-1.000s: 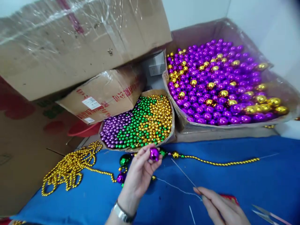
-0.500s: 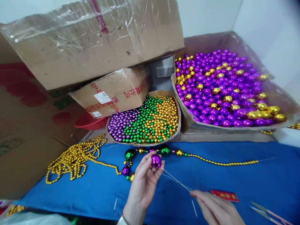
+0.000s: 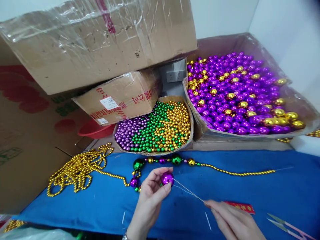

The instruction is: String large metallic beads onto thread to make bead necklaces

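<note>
Purple, mirror-bright: one large ball (image 3: 167, 179), head view, held above the blue-covered surface (image 3: 270, 191) between thumb and fingers of my left hand (image 3: 151, 196). Handling, as I judge it: light, probably hollow plastic; stiff-walled; slick, apt to turn under my thumb; liable to dent or crack if squeezed hard. Best hold: round the middle, opposite sides, the face towards the needle left bare.

Needle (image 3: 188, 189), one, thin and pale: rear end pinched narrowly in my right hand (image 3: 232, 218), tip at the ball (whether inside a hole, I cannot tell). Handling: likely springy, almost weightless; best held near the rear.

Thread (image 3: 180, 187), one, white, slack beside the needle: limp, I would expect, and quick to tangle.

Bead string (image 3: 176, 160), one, mixed colours, lying just beyond my left hand: probably light, loose, easily dragged.
</note>
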Demonstrator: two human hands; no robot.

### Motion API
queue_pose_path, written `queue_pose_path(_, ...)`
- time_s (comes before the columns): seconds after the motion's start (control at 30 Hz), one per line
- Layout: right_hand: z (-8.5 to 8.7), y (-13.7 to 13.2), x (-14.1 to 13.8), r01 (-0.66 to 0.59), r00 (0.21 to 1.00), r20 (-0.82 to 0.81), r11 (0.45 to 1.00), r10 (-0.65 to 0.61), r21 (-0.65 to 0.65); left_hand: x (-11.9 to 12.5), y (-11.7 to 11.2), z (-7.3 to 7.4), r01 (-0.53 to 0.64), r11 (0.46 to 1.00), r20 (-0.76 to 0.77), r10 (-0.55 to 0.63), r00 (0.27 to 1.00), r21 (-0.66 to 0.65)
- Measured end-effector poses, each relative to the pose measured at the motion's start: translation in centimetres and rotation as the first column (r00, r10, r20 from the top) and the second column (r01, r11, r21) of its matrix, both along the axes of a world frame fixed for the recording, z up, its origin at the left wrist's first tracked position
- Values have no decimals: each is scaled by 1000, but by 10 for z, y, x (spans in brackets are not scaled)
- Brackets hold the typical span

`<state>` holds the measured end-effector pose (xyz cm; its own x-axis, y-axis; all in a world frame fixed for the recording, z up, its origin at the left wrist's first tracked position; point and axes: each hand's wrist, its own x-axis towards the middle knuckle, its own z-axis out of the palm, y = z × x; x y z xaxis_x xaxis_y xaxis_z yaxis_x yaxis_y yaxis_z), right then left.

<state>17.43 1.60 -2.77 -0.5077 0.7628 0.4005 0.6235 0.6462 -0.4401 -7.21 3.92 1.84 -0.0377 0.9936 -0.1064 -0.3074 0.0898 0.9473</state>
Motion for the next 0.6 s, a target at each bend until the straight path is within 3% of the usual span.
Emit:
queue_pose_path(0.33,-15,4,14,-70,977,207,996,56,60,-8,-4,0,131,991,-187,-129,974,2)
queue_pose_path(0.43,-19,6,9,-62,981,190,993,42,103,0,-5,-2,161,987,-131,-162,978,-15)
queue_pose_path(0.6,-26,7,7,-85,986,156,990,66,113,11,-5,-11,109,993,20,-108,994,-38)
